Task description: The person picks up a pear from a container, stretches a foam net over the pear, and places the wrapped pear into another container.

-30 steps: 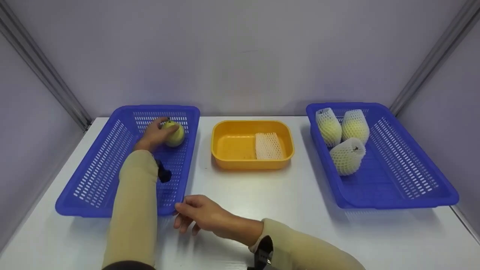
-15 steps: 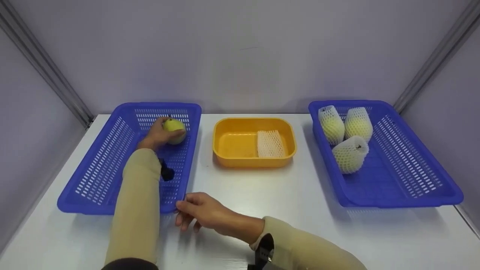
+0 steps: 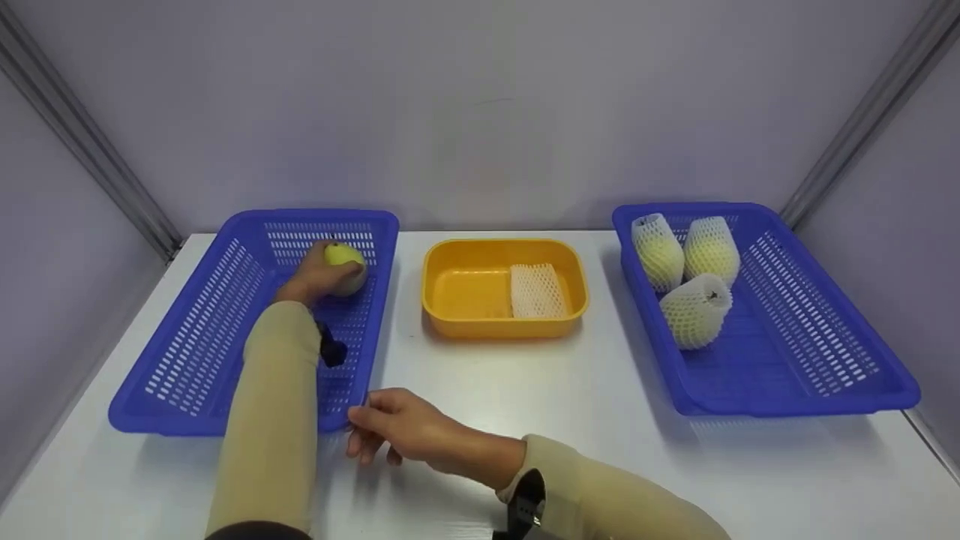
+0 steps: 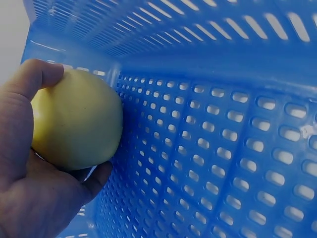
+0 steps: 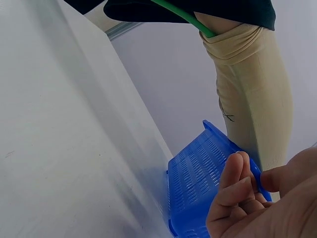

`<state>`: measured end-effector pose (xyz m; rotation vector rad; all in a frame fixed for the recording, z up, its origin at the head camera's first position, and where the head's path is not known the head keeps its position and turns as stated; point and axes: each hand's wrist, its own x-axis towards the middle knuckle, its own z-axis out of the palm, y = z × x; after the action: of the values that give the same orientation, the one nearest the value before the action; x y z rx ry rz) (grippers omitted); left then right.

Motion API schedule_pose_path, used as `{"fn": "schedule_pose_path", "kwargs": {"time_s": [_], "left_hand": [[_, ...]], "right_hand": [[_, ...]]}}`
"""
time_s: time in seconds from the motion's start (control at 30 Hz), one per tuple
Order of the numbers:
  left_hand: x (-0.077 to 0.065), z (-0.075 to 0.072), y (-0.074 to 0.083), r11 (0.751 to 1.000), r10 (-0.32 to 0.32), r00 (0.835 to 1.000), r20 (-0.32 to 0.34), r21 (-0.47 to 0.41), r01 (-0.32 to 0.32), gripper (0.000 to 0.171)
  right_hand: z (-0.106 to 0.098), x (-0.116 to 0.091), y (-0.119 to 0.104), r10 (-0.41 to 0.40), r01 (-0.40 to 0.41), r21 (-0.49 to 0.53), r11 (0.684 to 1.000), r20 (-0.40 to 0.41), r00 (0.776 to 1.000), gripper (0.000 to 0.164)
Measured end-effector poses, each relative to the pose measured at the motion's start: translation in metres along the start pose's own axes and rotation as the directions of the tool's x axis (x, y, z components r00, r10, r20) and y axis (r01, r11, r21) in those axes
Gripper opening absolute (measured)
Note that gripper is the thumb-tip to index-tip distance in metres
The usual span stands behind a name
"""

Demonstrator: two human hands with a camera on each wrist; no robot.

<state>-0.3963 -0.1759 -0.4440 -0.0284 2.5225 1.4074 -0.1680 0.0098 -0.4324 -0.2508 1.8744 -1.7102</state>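
In the left blue basket (image 3: 187,420), my left hand (image 3: 319,274) grips a yellow-green pear (image 3: 345,255) near the far right corner. Seen from the left wrist, the thumb lies over one side of the pear (image 4: 84,119) and the fingers curl beneath it, close to the basket's slotted wall. At the same basket's near right corner, my right hand (image 3: 397,424) pinches the rim; the right wrist view has the basket's edge (image 5: 218,136) running between thumb and fingers.
A yellow tub (image 3: 465,326) stands between the baskets with a white foam net (image 3: 538,291) inside. The right blue basket (image 3: 795,409) holds 3 pears in foam nets (image 3: 694,311). Walls rise behind and at both sides of the white table (image 3: 480,382).
My left hand has closed more fully round the pear, its thumb now further across the fruit. The right hand keeps its place at the basket corner.
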Motion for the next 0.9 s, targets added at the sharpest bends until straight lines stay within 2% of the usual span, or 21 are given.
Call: {"fn": "schedule_pose_path", "kwargs": {"time_s": [0.13,0.33,0.43,0.57,0.7,0.9], "left_hand": [[0.0,-0.001,0.0,1.0,-0.021,1.0,0.007,0.007,0.021,0.078],[-0.004,-0.007,-0.001,0.998,-0.025,0.999,0.027,0.065,0.023,0.08],[-0.006,-0.01,-0.001,0.997,-0.049,0.998,0.042,0.068,0.046,0.084],[-0.01,-0.015,0.002,0.997,-0.041,0.998,0.045,0.068,0.038,0.083],[-0.014,-0.022,0.014,0.996,-0.015,0.999,0.035,0.085,0.012,0.081],[-0.023,-0.035,0.042,0.997,0.051,0.998,0.029,0.058,-0.052,0.078]], "right_hand": [[0.0,0.001,0.0,0.004,-0.004,-0.011,1.0,0.006,1.0,0.026],[0.0,0.002,0.001,0.014,-0.014,-0.005,1.0,0.017,1.0,0.026],[0.001,0.002,0.001,0.023,-0.023,-0.001,1.0,0.018,1.0,0.026],[0.002,0.002,0.001,0.033,-0.033,-0.008,0.999,0.02,0.999,0.026],[0.001,0.001,0.0,0.036,-0.036,-0.011,0.999,0.009,0.999,0.026],[-0.004,0.0,-0.001,0.038,-0.038,-0.011,0.999,0.008,0.999,0.025]]}}
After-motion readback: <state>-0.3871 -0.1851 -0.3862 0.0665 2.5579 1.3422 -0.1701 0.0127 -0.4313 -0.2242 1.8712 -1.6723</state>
